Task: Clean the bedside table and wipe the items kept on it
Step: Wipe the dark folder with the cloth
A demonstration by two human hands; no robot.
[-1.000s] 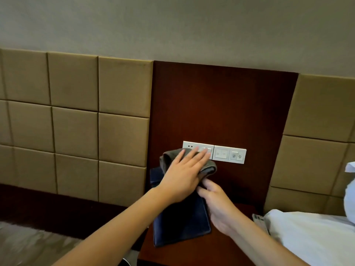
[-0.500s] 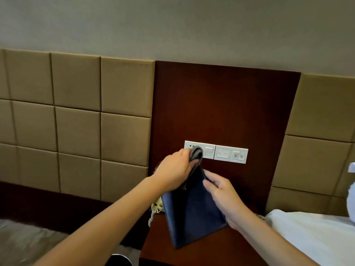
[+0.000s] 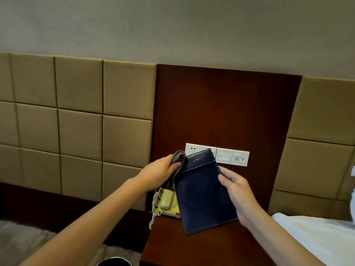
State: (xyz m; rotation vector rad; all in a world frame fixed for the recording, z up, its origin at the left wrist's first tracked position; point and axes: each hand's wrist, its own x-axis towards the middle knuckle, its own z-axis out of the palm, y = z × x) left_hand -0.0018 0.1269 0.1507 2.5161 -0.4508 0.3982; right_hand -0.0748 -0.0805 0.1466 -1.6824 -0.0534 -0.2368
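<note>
While left hand (image 3: 161, 173) grips cloth (image 3: 177, 157), right hand (image 3: 237, 189) holds folder (image 3: 203, 196), wooden bedside table (image 3: 192, 248), padded wall (image 3: 80, 131)

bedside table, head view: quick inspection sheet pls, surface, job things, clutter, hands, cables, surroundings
surface: dark wood table, front part bare
job's things: blue folder held tilted over the table, cannot tell if its lower edge touches; grey cloth at the folder's top left corner
clutter: cream phone at the table's back left, partly behind the folder
hands: left hand grips the cloth; right hand holds the folder's right edge
cables: coiled cord hangs off the table's left edge
surroundings: white switch panel behind the folder, padded wall on the left, white bedding on the right
</note>
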